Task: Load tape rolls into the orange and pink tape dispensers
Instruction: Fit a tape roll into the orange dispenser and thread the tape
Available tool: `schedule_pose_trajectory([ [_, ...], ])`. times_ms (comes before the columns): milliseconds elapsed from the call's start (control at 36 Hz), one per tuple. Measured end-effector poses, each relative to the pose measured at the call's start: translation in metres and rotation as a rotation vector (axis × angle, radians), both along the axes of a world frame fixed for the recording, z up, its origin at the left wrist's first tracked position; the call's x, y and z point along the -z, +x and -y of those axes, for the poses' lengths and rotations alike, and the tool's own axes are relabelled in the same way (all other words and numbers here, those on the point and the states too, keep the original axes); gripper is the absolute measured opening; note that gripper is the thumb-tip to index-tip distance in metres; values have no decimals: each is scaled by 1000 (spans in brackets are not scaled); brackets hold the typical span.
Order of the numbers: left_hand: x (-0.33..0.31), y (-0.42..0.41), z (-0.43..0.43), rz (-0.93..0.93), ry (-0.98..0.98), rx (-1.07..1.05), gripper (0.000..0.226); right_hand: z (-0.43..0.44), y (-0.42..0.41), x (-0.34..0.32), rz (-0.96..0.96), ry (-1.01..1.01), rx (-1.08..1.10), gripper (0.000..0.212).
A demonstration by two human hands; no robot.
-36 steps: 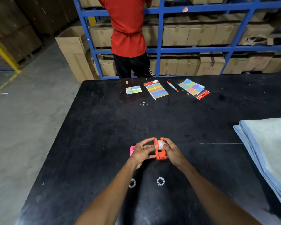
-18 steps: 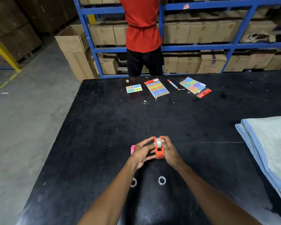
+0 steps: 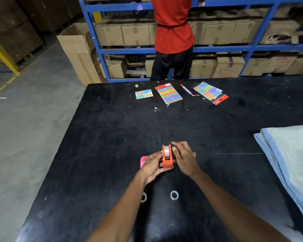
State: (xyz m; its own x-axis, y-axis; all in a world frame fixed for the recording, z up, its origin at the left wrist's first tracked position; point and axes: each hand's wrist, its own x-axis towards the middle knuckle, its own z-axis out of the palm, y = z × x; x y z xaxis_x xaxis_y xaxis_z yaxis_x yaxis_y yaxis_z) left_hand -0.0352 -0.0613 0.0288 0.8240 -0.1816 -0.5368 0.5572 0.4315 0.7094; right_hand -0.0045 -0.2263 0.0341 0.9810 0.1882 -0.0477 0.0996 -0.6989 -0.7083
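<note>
Left hand grips the orange dispenser, frame centre, tape roll seated. Right hand open beside it, holding nothing.

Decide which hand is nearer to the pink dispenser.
Left. The left hand lies right beside the pink dispenser, partly covering it, while gripping the orange dispenser. The right hand is beyond the orange one.

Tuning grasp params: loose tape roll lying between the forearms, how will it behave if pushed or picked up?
The tape roll lies flat on the black table, so a push probably slides it rather than rolls it. It is a thin open ring, likely very light. Tipped on edge, it would probably roll away.
</note>
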Motion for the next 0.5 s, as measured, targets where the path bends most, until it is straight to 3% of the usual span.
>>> schedule_pose_trajectory([
  [83, 0, 4, -2, 7, 16, -21, 28, 5, 2, -12, 155, 16, -128, 28],
  [194, -2, 6, -2, 11, 49, -36, 25, 5, 5, -27, 246, -137, -255, 31],
  [306, -5, 8, 0, 30, 50, -31, 28, -1, 7, -34, 325, -229, -258, 20],
  [500, -8, 4, -4, 37, 71, -30, 28, -8, 9, -45, 373, -218, -245, 13],
])
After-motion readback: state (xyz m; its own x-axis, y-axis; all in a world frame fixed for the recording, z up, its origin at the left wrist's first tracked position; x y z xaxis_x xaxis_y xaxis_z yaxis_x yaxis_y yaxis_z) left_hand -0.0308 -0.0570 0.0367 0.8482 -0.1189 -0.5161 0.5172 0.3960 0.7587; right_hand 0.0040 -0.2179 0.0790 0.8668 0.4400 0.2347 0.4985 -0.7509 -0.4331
